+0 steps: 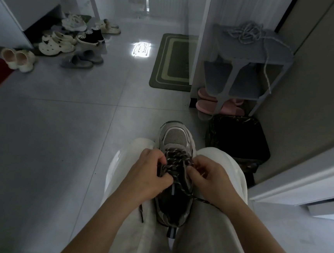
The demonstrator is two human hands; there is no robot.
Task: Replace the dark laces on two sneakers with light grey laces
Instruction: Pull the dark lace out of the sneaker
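Observation:
A grey sneaker (176, 136) lies between my knees, toe pointing away, threaded with a dark speckled lace (176, 160). My left hand (147, 175) grips the sneaker's left side, fingers curled onto the lace crossings. On the right eyelet row my right hand (210, 178) pinches a strand of the dark lace. One loose lace end (206, 201) trails over my right leg and another (141, 213) hangs on the left leg. Light grey laces (245, 33) lie piled on top of a grey shoe rack, one strand hanging down its right side.
The grey shoe rack (245, 76) stands at right with pink slippers (206, 105) under it. A black bin (239, 140) sits just right of the sneaker. A green mat (173, 62) lies ahead and several shoes (56, 44) cluster at far left on the tiled floor.

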